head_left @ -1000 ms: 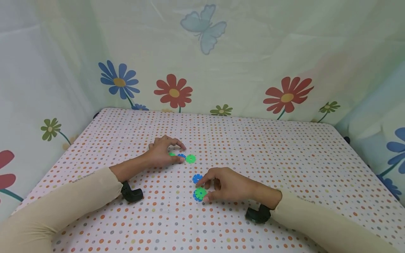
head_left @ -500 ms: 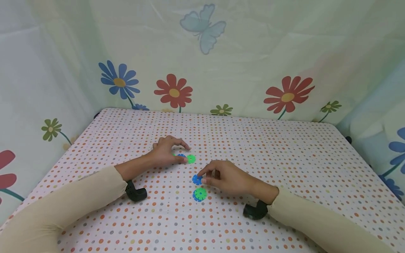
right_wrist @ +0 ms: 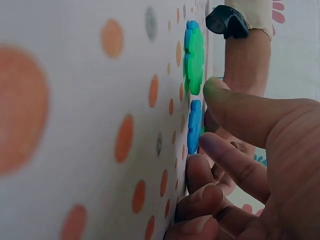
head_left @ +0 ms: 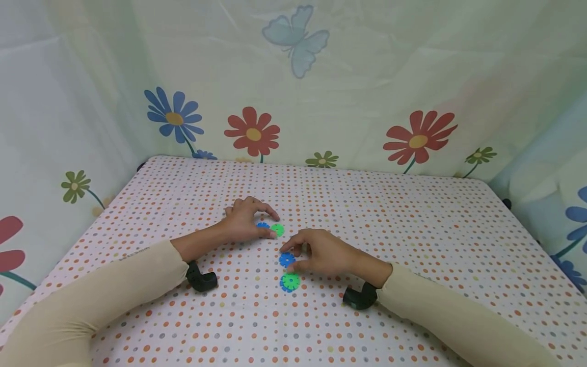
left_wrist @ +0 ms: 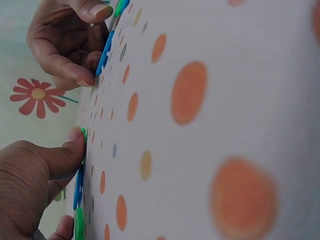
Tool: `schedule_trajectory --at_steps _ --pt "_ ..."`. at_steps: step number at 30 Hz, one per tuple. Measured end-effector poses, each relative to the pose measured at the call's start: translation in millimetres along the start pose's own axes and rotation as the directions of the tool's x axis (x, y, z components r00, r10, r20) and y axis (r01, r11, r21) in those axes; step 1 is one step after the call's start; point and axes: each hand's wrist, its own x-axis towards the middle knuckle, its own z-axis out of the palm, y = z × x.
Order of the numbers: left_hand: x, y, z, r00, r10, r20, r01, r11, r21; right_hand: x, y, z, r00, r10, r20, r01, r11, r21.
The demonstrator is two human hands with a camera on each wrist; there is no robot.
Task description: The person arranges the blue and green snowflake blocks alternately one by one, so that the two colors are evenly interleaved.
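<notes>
Small notched plastic discs lie flat on the dotted cloth. My left hand rests low over a row of them, thumb tip at the near edge of a green disc, index finger arched over its far side. Beside that is a blue disc; another green disc, hidden by the hand in the head view, shows in the left wrist view. My right hand spreads thumb and index finger on either side of a second blue disc. Nearer me, a green disc overlaps a blue one.
The dotted cloth covers the table. A flowered curtain hangs behind and at both sides. A black wrist camera sits under the left wrist, another under the right.
My left hand has slid slightly right along the row towards its end green disc. The right hand has moved from the overlapping pair up to the single blue disc, and its fingers have spread.
</notes>
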Motion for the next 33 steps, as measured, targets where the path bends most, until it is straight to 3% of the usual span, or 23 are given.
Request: schedule_trajectory --at_steps 33 --pt "0.2 -1.1 0.3 1.0 0.009 -0.003 -0.009 1.0 -0.015 4.2 1.9 -1.4 1.0 -0.016 0.024 0.016 1.0 -0.019"
